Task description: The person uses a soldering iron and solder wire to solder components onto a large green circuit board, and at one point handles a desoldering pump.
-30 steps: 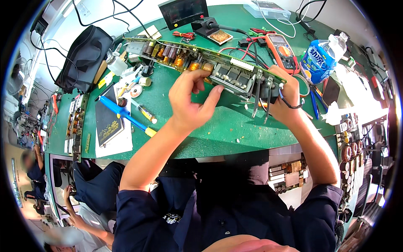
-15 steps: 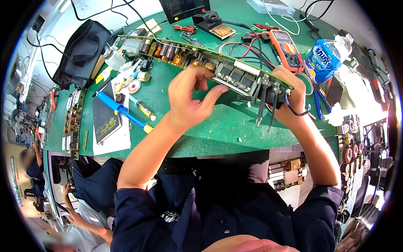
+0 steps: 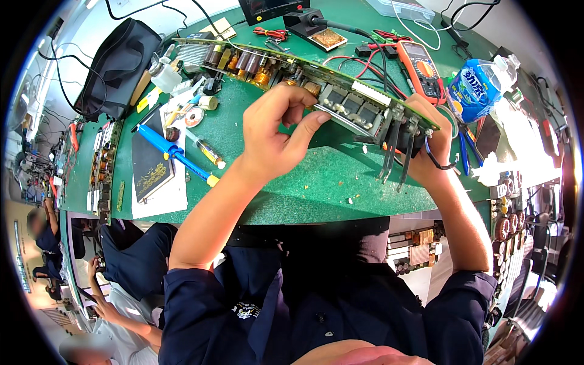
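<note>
A long circuit board (image 3: pixel 347 104) hangs tilted above the green table, its coils, capacitors and metal heat sinks facing me. My left hand (image 3: pixel 277 125) pinches the near edge of a heat sink about the board's middle, thumb below and fingers curled. At the right end my right hand (image 3: pixel 433 137) grips the board from behind, and most of its fingers are hidden. Thick black leads (image 3: pixel 392 149) dangle from that end. Left of my left hand lie a blue desoldering pump (image 3: pixel 173 152), a syringe (image 3: pixel 207 149) and a solder reel (image 3: pixel 194 116).
An orange multimeter (image 3: pixel 420 67), a blue detergent bag (image 3: pixel 471 91) and blue-handled pliers (image 3: pixel 467 149) lie to the right. Behind the board stands a soldering iron holder (image 3: pixel 304 24). A black bag (image 3: pixel 118 67) and another circuit board (image 3: pixel 104 170) are on the left. Co-workers sit at lower left.
The board's right end has shifted slightly right and down, with my right hand moving along. My left hand keeps its pinch. The whole view has shifted a little.
</note>
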Tool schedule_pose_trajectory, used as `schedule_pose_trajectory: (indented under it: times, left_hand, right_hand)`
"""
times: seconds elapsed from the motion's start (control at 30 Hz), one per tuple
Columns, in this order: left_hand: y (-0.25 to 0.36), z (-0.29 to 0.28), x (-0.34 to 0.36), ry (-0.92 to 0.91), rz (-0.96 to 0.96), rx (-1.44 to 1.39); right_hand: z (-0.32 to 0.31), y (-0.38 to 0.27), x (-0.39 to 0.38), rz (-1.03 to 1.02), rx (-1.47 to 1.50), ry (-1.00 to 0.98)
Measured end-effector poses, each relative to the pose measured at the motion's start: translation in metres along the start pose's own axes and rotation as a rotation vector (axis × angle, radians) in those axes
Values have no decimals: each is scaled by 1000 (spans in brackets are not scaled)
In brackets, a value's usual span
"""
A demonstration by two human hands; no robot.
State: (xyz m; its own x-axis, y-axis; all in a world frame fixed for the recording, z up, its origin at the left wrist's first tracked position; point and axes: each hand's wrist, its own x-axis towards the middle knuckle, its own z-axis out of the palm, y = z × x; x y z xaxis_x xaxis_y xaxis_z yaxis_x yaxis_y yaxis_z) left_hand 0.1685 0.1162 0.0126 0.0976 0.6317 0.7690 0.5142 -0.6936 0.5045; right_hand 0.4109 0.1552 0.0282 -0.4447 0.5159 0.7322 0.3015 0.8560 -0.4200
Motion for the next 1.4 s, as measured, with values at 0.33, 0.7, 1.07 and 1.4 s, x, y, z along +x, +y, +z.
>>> schedule_pose_trajectory:
  times: [0.33,0.7,1.07,1.4]
  left_hand:
    - [4,3,3,42,54,-1]
    - [60,-6,-25,27,-953,-903]
    - [69,9,-56,305,-1076,-1120]
    - [73,5,-86,375,-1091,-1263]
  right_hand:
    - [0,5,1,-21,-4,-3]
    - [8,-7,-3,-53,-114,-9]
    - [20,-21,-15,-303,-166,-83]
    - [29,-20,-26,-412,-200,-91]
